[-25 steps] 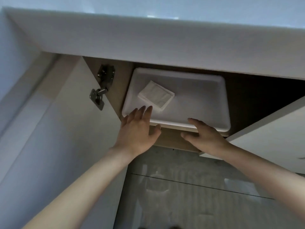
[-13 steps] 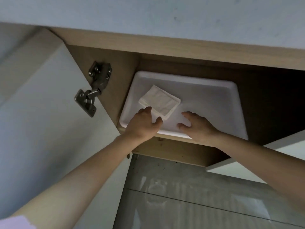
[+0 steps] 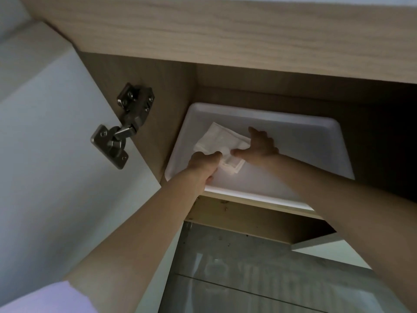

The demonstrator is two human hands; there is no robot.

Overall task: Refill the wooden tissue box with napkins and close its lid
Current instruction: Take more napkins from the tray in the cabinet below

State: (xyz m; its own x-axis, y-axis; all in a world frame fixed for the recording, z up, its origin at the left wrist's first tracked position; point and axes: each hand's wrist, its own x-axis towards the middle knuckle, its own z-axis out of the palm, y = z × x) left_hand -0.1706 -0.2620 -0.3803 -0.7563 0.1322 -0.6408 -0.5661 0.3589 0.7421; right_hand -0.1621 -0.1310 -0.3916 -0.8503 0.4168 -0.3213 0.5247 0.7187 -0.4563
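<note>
A small stack of white napkins [image 3: 222,139] lies in a white plastic tray [image 3: 304,143] on the shelf of an open wall cabinet above me. My left hand [image 3: 204,168] reaches into the tray and pinches the stack's near edge with its fingers. From the right, my right hand [image 3: 259,146] grips the stack's right side between thumb and fingers. The napkins look slightly lifted and bent between the two hands. The wooden tissue box is not in view.
The white cabinet door [image 3: 56,166] stands open at the left, on a metal hinge [image 3: 121,127]. A wooden shelf [image 3: 225,30] runs above the tray. A second white door edge [image 3: 327,247] shows at the lower right. Glossy grey wall tiles [image 3: 248,279] lie below the cabinet.
Both hands moved from the tray's front rim into the tray and closed on the napkin stack. The view has tilted up and come closer to the cabinet.
</note>
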